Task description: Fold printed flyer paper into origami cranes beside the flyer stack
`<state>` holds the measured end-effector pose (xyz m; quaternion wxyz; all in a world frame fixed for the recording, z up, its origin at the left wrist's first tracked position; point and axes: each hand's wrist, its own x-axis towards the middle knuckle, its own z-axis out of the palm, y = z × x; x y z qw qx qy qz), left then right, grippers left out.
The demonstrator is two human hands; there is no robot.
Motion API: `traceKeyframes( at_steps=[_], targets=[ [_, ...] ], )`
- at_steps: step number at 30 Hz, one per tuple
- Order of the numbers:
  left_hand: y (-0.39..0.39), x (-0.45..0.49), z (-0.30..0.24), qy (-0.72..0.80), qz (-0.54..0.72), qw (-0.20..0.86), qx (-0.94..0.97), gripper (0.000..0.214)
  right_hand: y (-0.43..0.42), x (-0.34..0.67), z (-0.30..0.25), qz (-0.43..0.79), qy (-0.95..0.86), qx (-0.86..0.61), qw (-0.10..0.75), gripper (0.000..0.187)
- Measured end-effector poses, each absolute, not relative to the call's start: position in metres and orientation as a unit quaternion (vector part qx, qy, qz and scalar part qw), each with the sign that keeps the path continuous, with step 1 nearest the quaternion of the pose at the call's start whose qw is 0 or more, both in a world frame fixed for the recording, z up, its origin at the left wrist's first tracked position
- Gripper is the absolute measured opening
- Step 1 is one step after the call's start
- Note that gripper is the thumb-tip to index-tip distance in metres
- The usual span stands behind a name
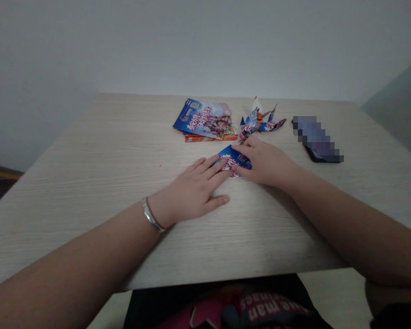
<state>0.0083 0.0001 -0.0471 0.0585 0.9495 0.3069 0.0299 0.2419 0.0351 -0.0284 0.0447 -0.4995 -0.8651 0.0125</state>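
Observation:
A folded blue printed sheet of paper (244, 160) with red-and-white lettering lies on the table between my hands. My left hand (195, 192) rests palm down, fingers spread, with the fingertips pressing on the sheet's left part. My right hand (265, 160) is bent over the sheet's right end, its thumb and forefinger on the paper and the other fingers curled. Part of the sheet is hidden under both hands. Just behind my right hand stand folded paper figures (251, 122), pointed like cranes, in the same print.
A stack of printed flyers (205, 119) lies at the back middle of the pale wooden table (106, 151). On the right is a black phone (318, 139) with a blurred-out screen. A plain wall (205, 45) rises behind the table's far edge.

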Motion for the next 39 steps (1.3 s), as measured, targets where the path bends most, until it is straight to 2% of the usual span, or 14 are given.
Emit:
traceKeyframes(
  at_steps=[4, 9, 13, 18, 23, 29, 39],
  targets=[
    [-0.001, 0.010, -0.044, 0.322, 0.009, 0.067, 0.944, 0.073, 0.040, 0.247, -0.030, 0.030, -0.868, -0.495, 0.039, 0.070],
    [0.000, 0.009, -0.041, 0.314, -0.006, 0.076, 0.946, 0.065, 0.045, 0.252, -0.034, 0.032, -0.870, -0.489, 0.048, 0.081],
    [0.001, 0.008, -0.040, 0.307, -0.005, 0.076, 0.949, 0.062, 0.048, 0.254, -0.035, 0.041, -0.874, -0.481, 0.055, 0.084],
    [0.002, 0.009, -0.038, 0.312, -0.013, 0.077, 0.947, 0.056, 0.053, 0.262, -0.029, 0.080, -0.873, -0.481, 0.022, 0.084],
    [0.003, 0.008, -0.039, 0.303, -0.001, 0.074, 0.950, 0.057, 0.054, 0.271, -0.023, 0.114, -0.840, -0.530, 0.017, 0.075],
    [0.004, 0.006, -0.038, 0.299, -0.003, 0.064, 0.952, 0.058, 0.055, 0.283, -0.016, 0.124, -0.796, -0.588, -0.070, 0.052],
    [-0.004, 0.006, -0.028, 0.328, -0.018, 0.029, 0.944, 0.048, 0.059, 0.293, -0.003, 0.168, -0.790, -0.569, -0.155, 0.050]
  ],
)
